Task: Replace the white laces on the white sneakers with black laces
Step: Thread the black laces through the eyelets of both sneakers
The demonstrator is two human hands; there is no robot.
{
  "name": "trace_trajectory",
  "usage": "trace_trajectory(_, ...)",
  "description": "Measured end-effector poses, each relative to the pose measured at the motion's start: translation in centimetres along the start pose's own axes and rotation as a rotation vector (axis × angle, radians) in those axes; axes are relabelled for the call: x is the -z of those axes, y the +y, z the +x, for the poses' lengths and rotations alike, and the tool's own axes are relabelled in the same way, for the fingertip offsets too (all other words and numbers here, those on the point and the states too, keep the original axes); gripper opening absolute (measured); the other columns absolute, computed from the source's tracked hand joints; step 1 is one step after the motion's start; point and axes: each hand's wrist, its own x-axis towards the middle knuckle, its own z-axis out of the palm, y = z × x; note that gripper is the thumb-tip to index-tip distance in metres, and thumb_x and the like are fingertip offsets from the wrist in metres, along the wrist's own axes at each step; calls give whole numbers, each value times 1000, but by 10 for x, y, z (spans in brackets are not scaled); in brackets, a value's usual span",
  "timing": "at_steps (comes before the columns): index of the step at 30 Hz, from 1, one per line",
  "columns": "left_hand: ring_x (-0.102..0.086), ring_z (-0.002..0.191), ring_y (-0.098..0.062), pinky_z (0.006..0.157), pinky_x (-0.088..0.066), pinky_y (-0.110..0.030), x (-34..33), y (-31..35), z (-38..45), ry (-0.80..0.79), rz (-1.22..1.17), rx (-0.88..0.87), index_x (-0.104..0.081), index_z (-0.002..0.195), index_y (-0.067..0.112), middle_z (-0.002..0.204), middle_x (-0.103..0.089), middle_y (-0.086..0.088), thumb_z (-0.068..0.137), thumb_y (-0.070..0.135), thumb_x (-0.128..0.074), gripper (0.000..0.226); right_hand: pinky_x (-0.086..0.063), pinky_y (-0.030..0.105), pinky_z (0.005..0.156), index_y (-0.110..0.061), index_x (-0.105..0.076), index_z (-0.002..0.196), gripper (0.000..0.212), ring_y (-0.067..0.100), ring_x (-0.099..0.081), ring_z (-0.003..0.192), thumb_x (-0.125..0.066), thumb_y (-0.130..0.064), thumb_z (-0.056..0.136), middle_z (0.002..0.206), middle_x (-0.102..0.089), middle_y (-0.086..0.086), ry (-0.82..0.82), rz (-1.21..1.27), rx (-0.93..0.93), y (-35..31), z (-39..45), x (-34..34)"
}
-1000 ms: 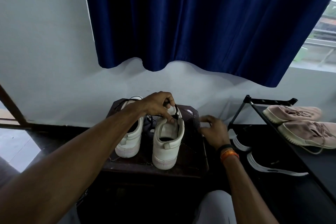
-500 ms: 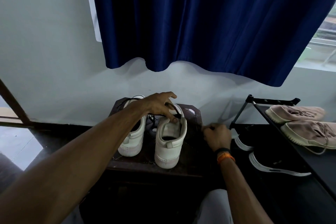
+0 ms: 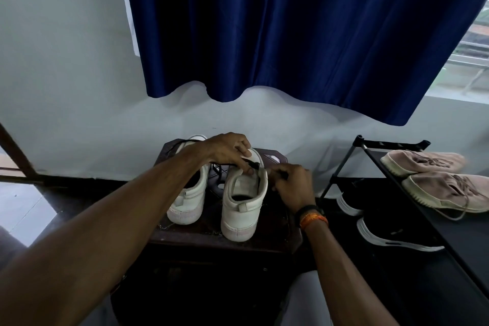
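Two white sneakers stand side by side, heels toward me, on a small dark stool. My left hand reaches over the left sneaker and holds the tongue and front of the right sneaker, its fingers pinching a black lace there. Black lace also loops between the two shoes. My right hand, with an orange wristband, is beside the right sneaker's outer side and pinches a black lace end.
A black shoe rack stands to the right with two beige shoes on top and black white-soled shoes below. A blue curtain hangs over the pale wall behind. Tiled floor lies at left.
My right hand has moved left from the stool's right edge up to the right sneaker's side and now pinches a lace end. My left hand shifted its grip on the tongue slightly.
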Motion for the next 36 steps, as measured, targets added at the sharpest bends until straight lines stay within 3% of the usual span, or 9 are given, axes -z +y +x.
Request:
trace_trajectory(5,-64,112,-7,108,-47,-38,5,-2,1,-14,11,14,-62,116,23,111,-72,15,53,31,-88,69,-44,24,67,-15,-79,81,13,27,-71,83,-70,-22,87,73,-74,6,122,-93,-254,20,-3,13)
trace_trajectory(7,-64,112,-8,106,-48,-35,6,-3,0,-16,0,8,-62,117,21,112,-72,14,57,25,-87,64,-50,26,74,-18,-81,84,12,29,-71,87,-69,-21,85,79,-76,7,76,-125,-298,29,-4,17)
trace_trajectory(11,-64,115,-12,104,-49,-31,5,-4,1,-24,-27,-7,-61,121,15,118,-71,7,74,8,-83,53,-57,29,83,-23,-81,96,18,15,-70,79,-72,-16,81,89,-77,-5,19,-12,-170,17,-6,16)
trace_trajectory(13,-64,115,-11,104,-49,-30,6,-5,0,-24,-40,-6,-61,122,14,118,-71,7,75,8,-83,53,-56,25,75,-28,-79,105,23,10,-69,70,-74,-18,84,94,-77,-10,-38,50,-39,3,-5,14)
trace_trajectory(16,-63,114,-11,104,-49,-30,6,-5,-2,-28,-59,-9,-61,123,13,118,-71,6,76,7,-83,53,-58,24,67,-27,-79,100,19,9,-69,53,-71,-14,89,81,-78,-4,-122,74,33,-9,-1,7)
trace_trajectory(23,-63,116,-9,107,-47,-33,6,-4,-1,-36,-5,-5,-61,121,16,115,-72,12,76,12,-82,50,-49,19,64,-23,-79,78,13,9,-68,62,-72,-13,85,56,-67,-9,72,67,-182,10,-4,8)
trace_trajectory(28,-63,114,-7,109,-46,-37,7,-6,-1,-34,15,-2,-62,119,18,115,-72,14,76,18,-82,47,-52,23,70,-22,-78,78,12,15,-71,68,-72,-14,84,62,-70,-7,101,91,-222,12,-4,0)
trace_trajectory(32,-63,116,-8,109,-45,-36,6,-4,-3,-29,17,2,-61,122,17,117,-71,13,78,18,-81,48,-56,23,64,-20,-79,87,5,10,-68,53,-74,-22,89,74,-74,-7,43,176,-135,10,-5,2)
trace_trajectory(36,-62,115,-7,108,-45,-35,5,-1,-5,-31,41,0,-60,122,17,117,-71,13,75,20,-82,52,-48,18,56,-18,-76,73,18,8,-62,51,-79,-31,86,61,-68,-6,87,126,-135,19,-7,9)
